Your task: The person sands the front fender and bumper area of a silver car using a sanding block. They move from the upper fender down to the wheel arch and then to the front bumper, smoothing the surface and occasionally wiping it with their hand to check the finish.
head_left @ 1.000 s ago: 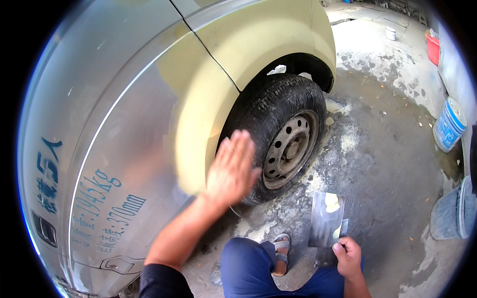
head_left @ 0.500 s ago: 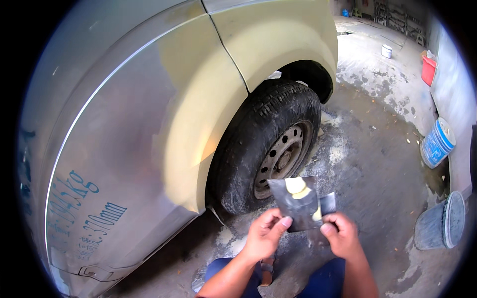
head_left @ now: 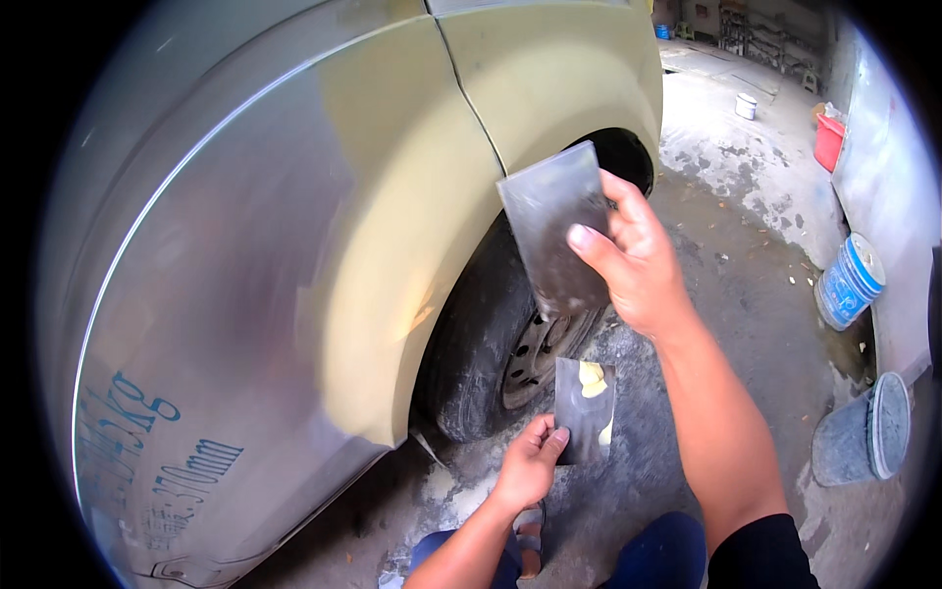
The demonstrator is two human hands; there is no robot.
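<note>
Grey blade (head_left: 549, 221) pinched in right hand (head_left: 638, 260), thumb on its face, raised before tyre (head_left: 471, 363). Left hand (head_left: 530, 463) pinches plate (head_left: 579, 422) bearing cream paste (head_left: 592, 379), lower down. Suggest: clean edge, low angle, even pressure along panel (head_left: 368, 285).

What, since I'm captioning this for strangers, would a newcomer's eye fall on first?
Probably the dark plate in the right hand, in front of the tyre. Below it, the left hand holds another plate with pale yellow blobs. A yellowish band borders the wheel opening on the vehicle.

Smooth sheet (head_left: 549, 211), matt fender (head_left: 373, 236), concrete floor (head_left: 741, 324)
</note>
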